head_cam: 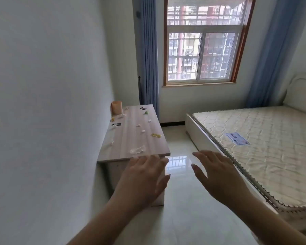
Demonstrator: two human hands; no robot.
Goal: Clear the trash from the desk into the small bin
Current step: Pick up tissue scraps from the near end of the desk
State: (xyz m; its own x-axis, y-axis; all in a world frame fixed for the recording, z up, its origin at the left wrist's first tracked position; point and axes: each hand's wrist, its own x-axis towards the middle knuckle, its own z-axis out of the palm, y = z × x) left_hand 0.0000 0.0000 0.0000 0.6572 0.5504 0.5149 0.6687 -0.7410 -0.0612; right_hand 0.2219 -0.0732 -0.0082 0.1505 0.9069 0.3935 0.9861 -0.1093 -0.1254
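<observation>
Head view: your left hand (141,175) and right hand (217,175) both spread, holding nothing, short of desk (131,137). Trash scattered across desk top; nearest is white wrapper (137,149) by front edge. Orange bin (116,107) at far corner by wall. Start with near wrapper, gather several scraps per trip.

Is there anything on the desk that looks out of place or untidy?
Yes. Small bits of trash lie scattered over the desk: a crumpled clear wrapper near the front edge, a yellow wrapper at the right side, a green scrap further back. The small bin stands at the far left corner. Both hands are empty.
</observation>
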